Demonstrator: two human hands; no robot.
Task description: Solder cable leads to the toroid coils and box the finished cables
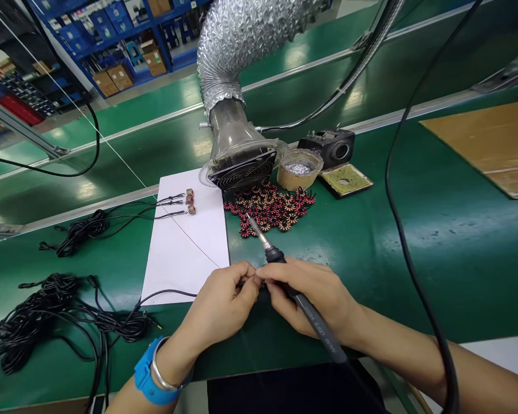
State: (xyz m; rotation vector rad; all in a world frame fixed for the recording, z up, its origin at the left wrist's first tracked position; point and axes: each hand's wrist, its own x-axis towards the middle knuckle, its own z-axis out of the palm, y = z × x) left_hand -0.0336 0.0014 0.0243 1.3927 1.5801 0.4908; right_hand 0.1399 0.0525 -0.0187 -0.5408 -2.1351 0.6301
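Green workbench (371,276) with a silver duct (246,46) above and a white sheet (183,247) on it. Left hand (228,299), fingers closed, pinches a black cord (168,291), end hidden; right hand (317,287) grips a soldering iron (317,323), tip pointing toward a heap of small rings (280,208).

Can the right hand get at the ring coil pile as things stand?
Probably reachable, though awkward to pick from: the coil pile lies ahead of the right hand with no visible barrier, but a soldering iron occupies that hand's grip.
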